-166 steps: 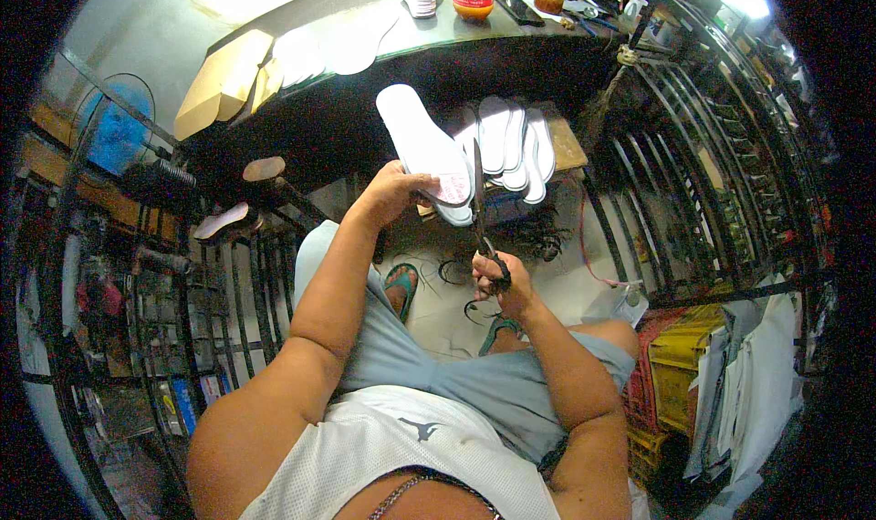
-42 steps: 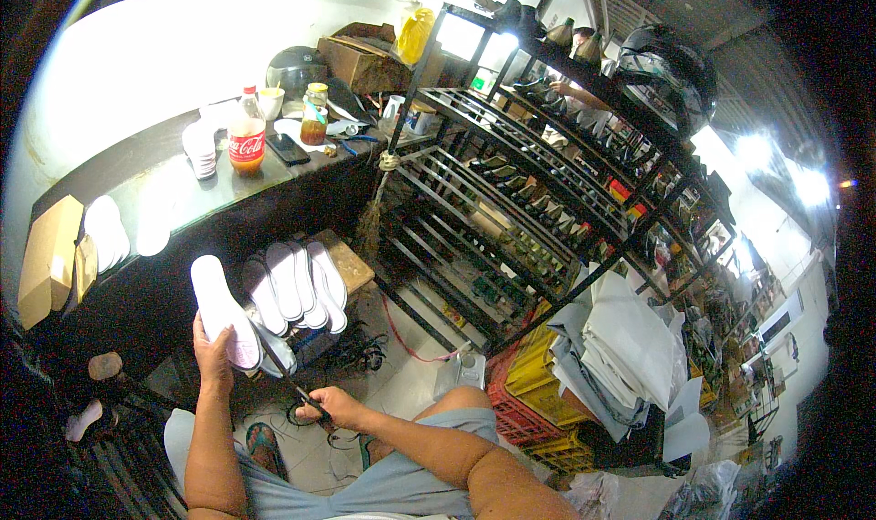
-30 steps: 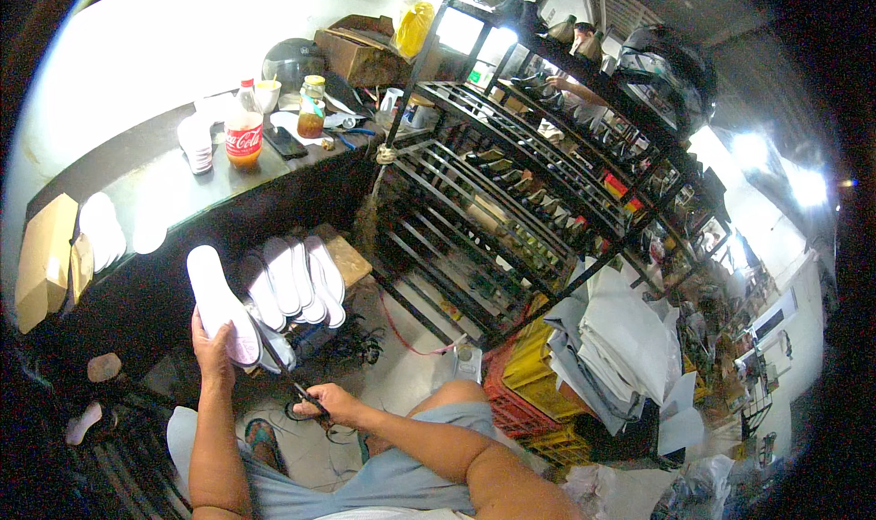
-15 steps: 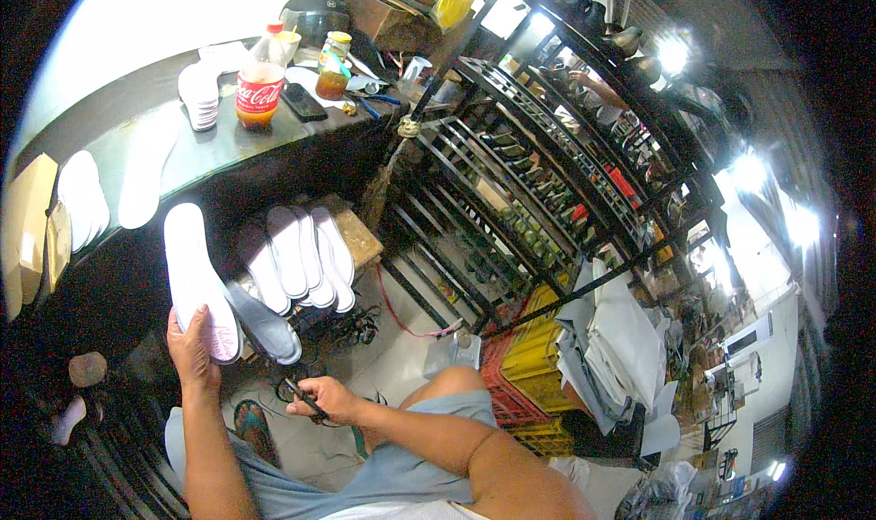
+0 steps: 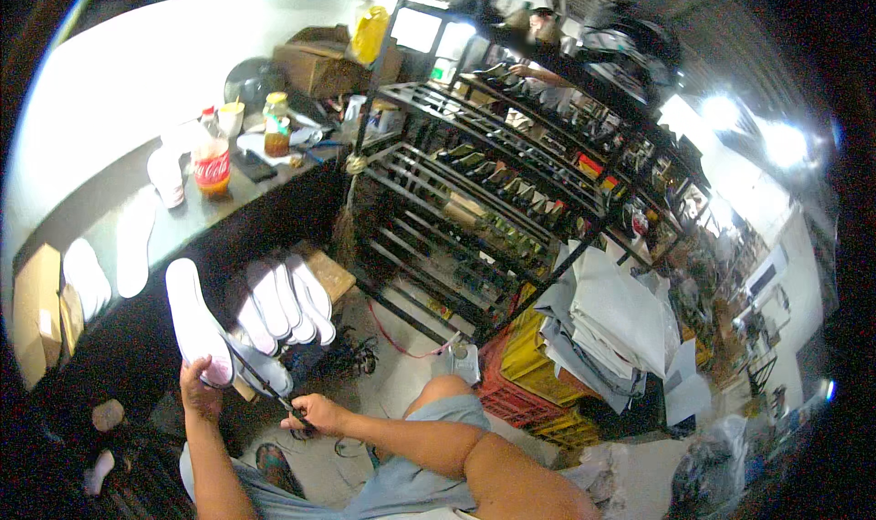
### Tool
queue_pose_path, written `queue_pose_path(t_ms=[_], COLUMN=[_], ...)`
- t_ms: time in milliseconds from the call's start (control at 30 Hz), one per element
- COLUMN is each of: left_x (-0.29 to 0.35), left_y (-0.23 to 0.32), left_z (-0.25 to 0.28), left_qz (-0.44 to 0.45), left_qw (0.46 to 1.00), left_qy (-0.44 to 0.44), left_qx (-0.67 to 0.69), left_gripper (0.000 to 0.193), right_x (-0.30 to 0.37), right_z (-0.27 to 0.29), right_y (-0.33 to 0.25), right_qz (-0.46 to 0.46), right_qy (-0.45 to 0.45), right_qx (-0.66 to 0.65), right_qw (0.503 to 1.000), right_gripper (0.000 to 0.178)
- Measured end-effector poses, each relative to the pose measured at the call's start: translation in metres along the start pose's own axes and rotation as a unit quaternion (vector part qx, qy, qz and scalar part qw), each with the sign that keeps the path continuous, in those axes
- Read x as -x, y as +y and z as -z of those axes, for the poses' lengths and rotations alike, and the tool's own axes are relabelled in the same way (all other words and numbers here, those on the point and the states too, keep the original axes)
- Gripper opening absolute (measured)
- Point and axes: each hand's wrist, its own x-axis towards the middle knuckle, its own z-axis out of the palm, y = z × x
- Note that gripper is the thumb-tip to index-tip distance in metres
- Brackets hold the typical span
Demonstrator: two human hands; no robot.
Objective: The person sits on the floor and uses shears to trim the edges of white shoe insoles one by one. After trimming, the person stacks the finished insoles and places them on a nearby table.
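My left hand [image 5: 200,390] grips the heel end of a white insole [image 5: 190,306], its thumb on top near a pinkish marking. The insole is tilted up, its toe end pointing away from me. My right hand [image 5: 321,415] is closed around long dark scissors [image 5: 263,381], whose blades reach toward the insole's right edge by the heel. Whether the blades touch it I cannot tell. A grey insole [image 5: 272,369] shows just behind the scissors. Beyond it, several white insoles [image 5: 274,298] lie overlapped beside a wooden block [image 5: 330,278].
On the bench [image 5: 182,237] at left are more insoles [image 5: 137,242], a soda bottle [image 5: 212,166], a jar [image 5: 276,128] and a phone [image 5: 254,164]. A black metal rack [image 5: 429,169] with shoes stands ahead. Yellow and red crates [image 5: 525,374] bear folded white sheets [image 5: 611,310] at right.
The view has turned, so the bench and rack sit differently in it. The scissors have come up from below to the insole's heel edge. My left hand keeps its hold.
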Motion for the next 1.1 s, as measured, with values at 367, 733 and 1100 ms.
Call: queue_pose_path(t_ms=[367, 733, 1100], left_x=[0.058, 0.074, 0.052], left_y=[-0.021, 0.016, 0.006], left_z=[-0.026, -0.024, -0.009], left_qz=[0.008, -0.008, -0.018], left_qw=[0.995, 0.999, 0.999], left_qy=[-0.074, -0.021, -0.005], left_qx=[0.062, -0.038, -0.045], left_gripper=[0.045, 0.036, 0.034], right_x=[0.073, 0.068, 0.052], right_z=[0.004, -0.019, -0.017], right_y=[-0.001, -0.008, -0.007], right_qz=[0.052, 0.070, 0.036], right_qy=[0.045, 0.065, 0.031], right_qx=[0.108, 0.177, 0.113], right_qw=[0.992, 0.980, 0.992], right_gripper=[0.044, 0.040, 0.040])
